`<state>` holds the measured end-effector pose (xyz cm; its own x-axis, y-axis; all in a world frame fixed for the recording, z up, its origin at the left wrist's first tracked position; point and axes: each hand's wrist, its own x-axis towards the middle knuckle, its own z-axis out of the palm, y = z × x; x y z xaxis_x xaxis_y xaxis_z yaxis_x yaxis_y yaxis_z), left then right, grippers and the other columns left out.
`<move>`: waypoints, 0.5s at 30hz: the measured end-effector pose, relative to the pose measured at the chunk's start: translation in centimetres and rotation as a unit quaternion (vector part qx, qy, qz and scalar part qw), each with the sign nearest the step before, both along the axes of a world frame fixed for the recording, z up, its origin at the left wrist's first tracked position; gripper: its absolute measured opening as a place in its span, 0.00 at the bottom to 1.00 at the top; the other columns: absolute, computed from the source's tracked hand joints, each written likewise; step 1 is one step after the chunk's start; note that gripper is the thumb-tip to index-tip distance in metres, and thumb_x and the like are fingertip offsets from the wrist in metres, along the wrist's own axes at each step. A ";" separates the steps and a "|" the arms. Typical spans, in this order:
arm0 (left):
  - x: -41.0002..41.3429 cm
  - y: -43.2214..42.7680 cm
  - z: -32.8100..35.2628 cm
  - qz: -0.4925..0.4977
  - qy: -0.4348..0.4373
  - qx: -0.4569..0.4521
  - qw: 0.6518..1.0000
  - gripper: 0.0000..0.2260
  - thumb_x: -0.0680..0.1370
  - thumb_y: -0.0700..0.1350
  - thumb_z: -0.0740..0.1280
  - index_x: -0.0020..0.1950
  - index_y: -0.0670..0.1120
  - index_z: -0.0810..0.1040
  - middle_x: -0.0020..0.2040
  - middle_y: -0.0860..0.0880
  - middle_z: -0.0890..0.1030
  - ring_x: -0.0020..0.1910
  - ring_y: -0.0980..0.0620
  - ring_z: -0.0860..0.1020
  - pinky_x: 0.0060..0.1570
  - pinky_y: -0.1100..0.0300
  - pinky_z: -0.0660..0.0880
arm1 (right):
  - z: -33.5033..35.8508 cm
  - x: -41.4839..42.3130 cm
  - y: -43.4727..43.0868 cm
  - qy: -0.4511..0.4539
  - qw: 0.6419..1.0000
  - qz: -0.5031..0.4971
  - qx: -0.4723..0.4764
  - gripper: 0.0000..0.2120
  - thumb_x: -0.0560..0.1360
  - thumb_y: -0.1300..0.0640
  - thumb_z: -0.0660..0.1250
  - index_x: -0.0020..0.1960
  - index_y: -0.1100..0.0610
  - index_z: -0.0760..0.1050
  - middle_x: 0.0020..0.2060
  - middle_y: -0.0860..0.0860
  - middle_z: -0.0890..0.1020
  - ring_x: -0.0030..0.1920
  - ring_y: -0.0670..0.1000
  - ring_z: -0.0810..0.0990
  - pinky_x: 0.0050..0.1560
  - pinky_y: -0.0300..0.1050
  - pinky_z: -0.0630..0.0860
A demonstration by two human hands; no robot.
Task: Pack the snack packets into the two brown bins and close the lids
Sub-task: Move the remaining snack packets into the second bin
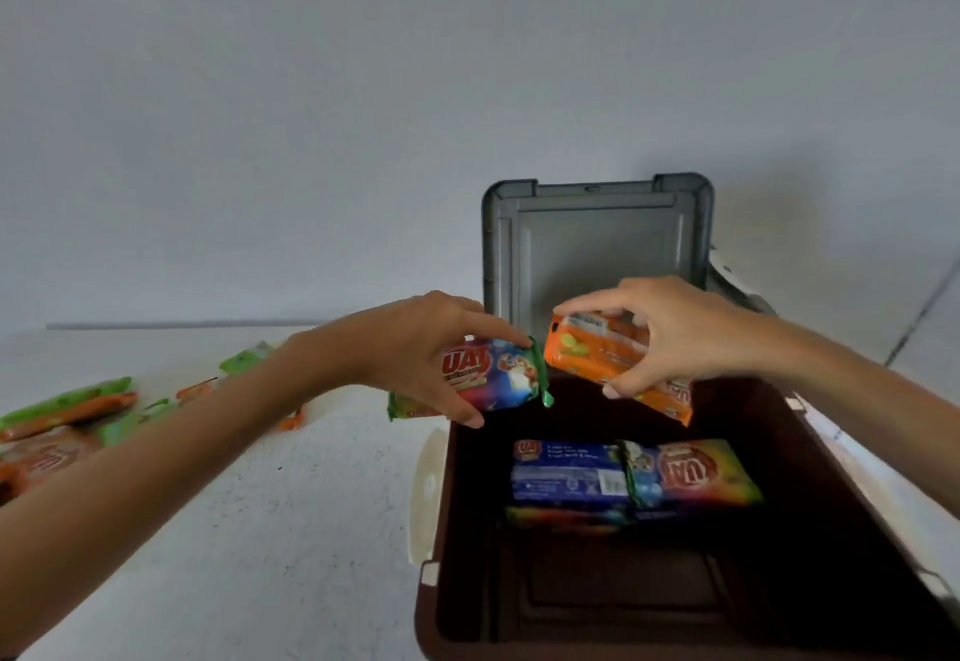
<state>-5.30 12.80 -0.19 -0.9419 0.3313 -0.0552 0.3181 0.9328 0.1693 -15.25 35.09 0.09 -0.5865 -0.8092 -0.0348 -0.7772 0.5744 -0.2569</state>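
Gripping a "UAT" packet (488,374), apparently, left hand (415,348).

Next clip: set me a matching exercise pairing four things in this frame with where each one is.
Things:
1. orange packet
2. green-edged packet
3. blue packet
4. grey lid

Places:
A. lying inside the brown bin
B. standing open behind the bin
C. held in the left hand
D. held in the right hand

Pairs: 1-D, 2-C, 3-A, 4-B
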 end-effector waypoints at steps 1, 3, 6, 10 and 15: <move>-0.3 1.1 -0.4 -0.009 -0.008 -0.001 1.000 0.32 0.68 0.59 0.72 0.69 0.60 0.65 0.57 0.56 0.72 0.52 0.58 0.72 0.51 0.68 0.73 | -0.7 -0.1 0.9 0.003 1.000 -0.002 0.010 0.37 0.65 0.46 0.75 0.69 0.35 0.61 0.48 0.41 0.68 0.50 0.44 0.71 0.49 0.42 0.73; -1.0 3.2 -1.4 -0.024 -0.015 0.002 1.000 0.32 0.68 0.58 0.72 0.69 0.59 0.65 0.57 0.55 0.72 0.52 0.58 0.71 0.49 0.70 0.71 | -2.2 -0.4 2.7 0.007 0.999 -0.006 0.032 0.38 0.65 0.46 0.75 0.69 0.35 0.61 0.48 0.43 0.69 0.49 0.45 0.70 0.47 0.41 0.71; -1.6 5.2 -3.2 -0.039 -0.018 -0.011 0.999 0.32 0.70 0.57 0.72 0.70 0.58 0.63 0.56 0.54 0.71 0.51 0.58 0.69 0.48 0.69 0.69 | -4.0 -0.4 4.5 -0.004 0.998 -0.005 0.059 0.38 0.65 0.46 0.74 0.69 0.36 0.60 0.52 0.44 0.70 0.53 0.46 0.71 0.50 0.42 0.73; -2.1 7.6 -6.0 -0.041 -0.011 -0.067 0.997 0.32 0.71 0.56 0.70 0.72 0.58 0.60 0.62 0.52 0.69 0.55 0.56 0.70 0.53 0.63 0.70 | -5.8 -0.1 6.2 0.036 0.994 0.010 0.102 0.37 0.67 0.46 0.72 0.71 0.38 0.57 0.55 0.46 0.68 0.55 0.46 0.68 0.48 0.38 0.68; -2.2 9.6 -8.4 -0.062 0.020 -0.134 0.989 0.30 0.73 0.57 0.67 0.72 0.52 0.63 0.69 0.51 0.64 0.66 0.53 0.64 0.57 0.59 0.69 | -8.2 0.8 6.6 0.089 0.991 0.038 0.093 0.29 0.73 0.50 0.68 0.71 0.42 0.62 0.61 0.47 0.66 0.63 0.48 0.65 0.51 0.41 0.67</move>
<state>-7.46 22.37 -8.56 -0.8978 0.4236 -0.1206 0.4352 0.8954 -0.0945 -14.43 41.65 -8.07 -0.5353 -0.8399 -0.0900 -0.8429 0.5380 -0.0073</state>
